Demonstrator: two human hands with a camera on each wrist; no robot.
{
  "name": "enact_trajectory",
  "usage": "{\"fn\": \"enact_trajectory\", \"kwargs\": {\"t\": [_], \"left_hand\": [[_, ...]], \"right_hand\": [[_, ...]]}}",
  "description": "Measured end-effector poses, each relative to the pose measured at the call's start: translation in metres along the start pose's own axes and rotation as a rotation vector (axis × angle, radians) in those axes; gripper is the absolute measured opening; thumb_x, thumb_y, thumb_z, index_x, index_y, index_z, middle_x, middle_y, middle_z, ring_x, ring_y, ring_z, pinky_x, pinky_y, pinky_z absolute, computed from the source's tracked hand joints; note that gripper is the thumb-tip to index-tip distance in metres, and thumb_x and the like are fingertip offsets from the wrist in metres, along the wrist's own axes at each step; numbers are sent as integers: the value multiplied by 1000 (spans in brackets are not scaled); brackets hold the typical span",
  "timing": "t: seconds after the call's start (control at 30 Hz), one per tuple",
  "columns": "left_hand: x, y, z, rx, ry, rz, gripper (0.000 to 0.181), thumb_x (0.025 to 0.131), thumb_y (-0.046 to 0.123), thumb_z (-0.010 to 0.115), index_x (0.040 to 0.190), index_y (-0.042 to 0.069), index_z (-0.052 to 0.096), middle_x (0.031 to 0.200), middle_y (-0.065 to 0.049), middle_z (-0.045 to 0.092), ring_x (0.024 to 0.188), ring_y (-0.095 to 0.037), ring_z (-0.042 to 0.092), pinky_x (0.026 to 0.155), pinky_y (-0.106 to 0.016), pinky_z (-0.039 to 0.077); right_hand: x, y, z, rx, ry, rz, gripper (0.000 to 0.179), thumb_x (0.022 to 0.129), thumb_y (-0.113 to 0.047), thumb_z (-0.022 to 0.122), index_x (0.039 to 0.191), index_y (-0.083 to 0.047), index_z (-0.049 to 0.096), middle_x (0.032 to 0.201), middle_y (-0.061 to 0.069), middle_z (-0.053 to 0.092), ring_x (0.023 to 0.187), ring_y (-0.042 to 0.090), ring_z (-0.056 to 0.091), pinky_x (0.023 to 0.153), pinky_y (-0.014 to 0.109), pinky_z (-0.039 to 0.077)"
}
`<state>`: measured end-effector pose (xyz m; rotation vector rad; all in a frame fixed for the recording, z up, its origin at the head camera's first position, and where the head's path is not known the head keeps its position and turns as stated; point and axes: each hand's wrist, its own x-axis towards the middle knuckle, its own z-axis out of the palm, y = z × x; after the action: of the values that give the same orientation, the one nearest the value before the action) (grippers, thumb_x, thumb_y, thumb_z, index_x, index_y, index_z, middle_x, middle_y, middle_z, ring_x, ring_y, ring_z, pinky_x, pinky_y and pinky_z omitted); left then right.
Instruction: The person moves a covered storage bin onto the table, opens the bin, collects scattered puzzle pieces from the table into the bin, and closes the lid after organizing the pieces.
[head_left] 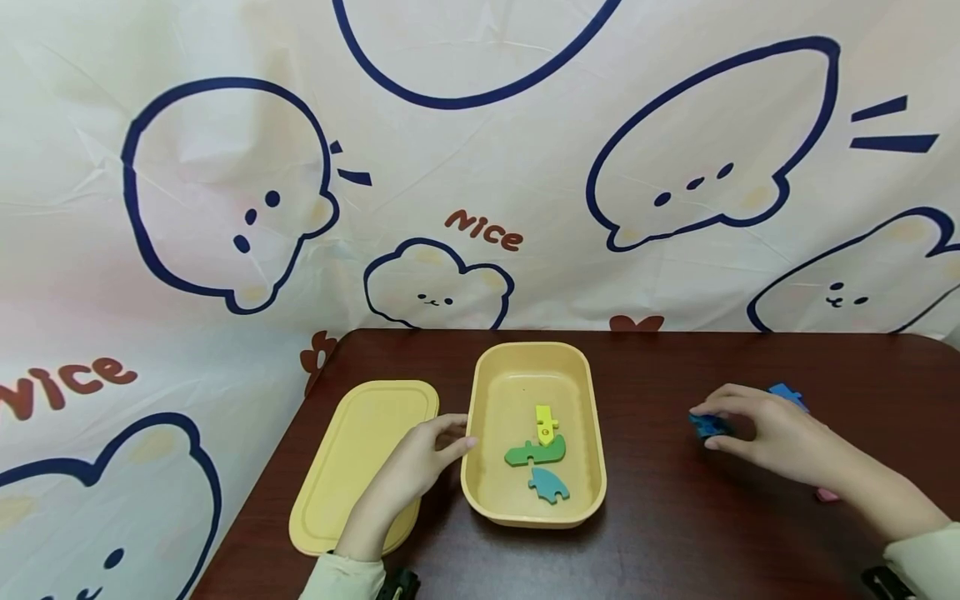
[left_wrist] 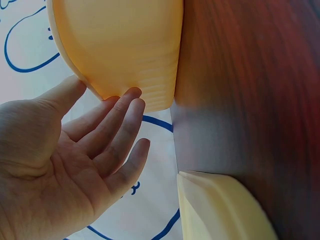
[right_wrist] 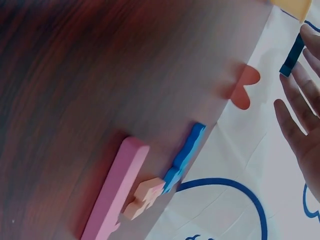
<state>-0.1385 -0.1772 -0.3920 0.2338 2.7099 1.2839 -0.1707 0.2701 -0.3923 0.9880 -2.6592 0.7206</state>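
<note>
A yellow box (head_left: 537, 518) stands on the table with three puzzle pieces inside: a yellow one (head_left: 545, 423), a green one (head_left: 536, 451) and a blue-teal one (head_left: 548, 484). My left hand (head_left: 422, 460) holds the box's left rim, thumb at the edge and fingertips against the outer wall, as the left wrist view shows. Off to the right, my right hand (head_left: 757, 425) pinches a dark blue puzzle piece (head_left: 707, 426) between thumb and fingers, raised above the tabletop in the right wrist view (right_wrist: 292, 56).
A yellow lid (head_left: 360, 450) lies left of the box, partly under my left forearm. Near my right hand are a blue piece (right_wrist: 184, 157), a peach piece (right_wrist: 144, 198) and a pink piece (right_wrist: 115, 190). A printed cloth (head_left: 555, 208) hangs behind the table.
</note>
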Motion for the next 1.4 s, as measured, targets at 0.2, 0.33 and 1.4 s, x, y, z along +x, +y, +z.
{"fn": "enact_trajectory", "kwargs": {"t": [0.2, 0.33, 1.4], "left_hand": [[0, -1, 0, 14, 9, -6, 38, 98, 22, 65, 130, 3, 62, 114, -8, 68, 107, -27, 64, 92, -45, 51], [0, -1, 1, 10, 9, -8, 38, 98, 23, 65, 130, 3, 62, 114, -8, 68, 107, -26, 64, 91, -45, 51], [0, -1, 1, 7, 6, -10, 39, 98, 23, 65, 131, 2, 62, 114, -9, 68, 106, -26, 65, 91, -45, 51]], "right_hand": [[4, -10, 2, 26, -28, 8, 37, 75, -11, 87, 110, -15, 74, 104, -11, 63, 82, 1, 58, 64, 21, 53], [7, -16, 3, 11, -55, 27, 37, 77, -12, 86, 111, -19, 74, 104, -14, 62, 86, 0, 59, 69, 22, 55], [18, -56, 12, 25, -33, -87, 40, 75, -14, 88, 111, -26, 74, 110, -18, 58, 95, 1, 58, 75, 24, 56]]}}
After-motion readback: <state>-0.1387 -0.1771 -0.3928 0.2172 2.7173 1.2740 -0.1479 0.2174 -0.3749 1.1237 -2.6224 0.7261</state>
